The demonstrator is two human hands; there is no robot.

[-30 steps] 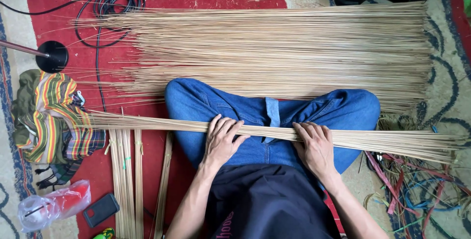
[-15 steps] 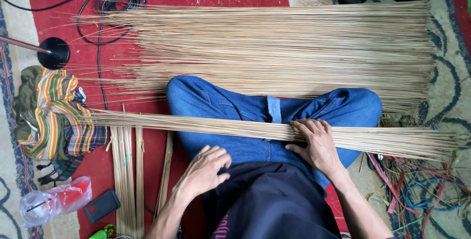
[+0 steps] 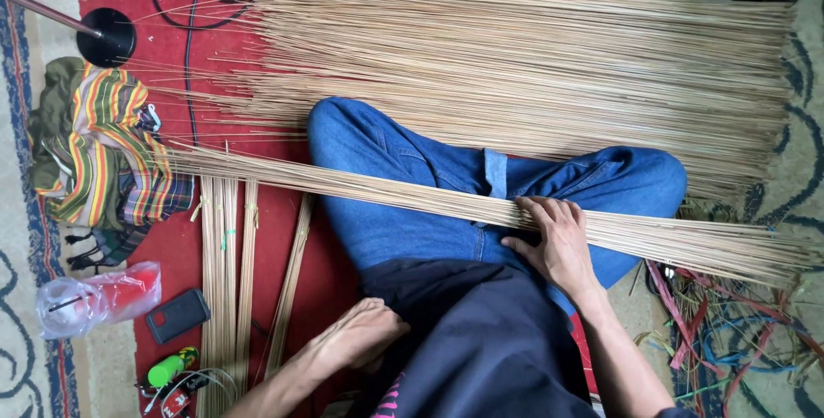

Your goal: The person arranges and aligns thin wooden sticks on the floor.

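Note:
A long bundle of thin pale sticks [image 3: 360, 186] lies across my crossed legs in blue jeans [image 3: 412, 169]. My right hand [image 3: 554, 242] rests palm down on the bundle, fingers spread, pressing it onto my lap. My left hand [image 3: 356, 336] is drawn back by my left hip, off the bundle, fingers curled down with nothing seen in them. A wide loose layer of the same sticks [image 3: 532, 57] is spread on the red mat [image 3: 283, 246] beyond my knees.
Several tied stick bundles [image 3: 225, 272] lie upright-wise on the mat at my left. A striped cloth [image 3: 103, 152], a clear bag with red contents [image 3: 94, 298], a dark phone [image 3: 176, 315] and a black round stand base [image 3: 106, 37] are at left. Coloured strips [image 3: 730, 341] lie at right.
My left hand has lifted off the stick bundle and pulled back toward my left hip. My right hand stays on the bundle, and the bundle now lies slightly slanted.

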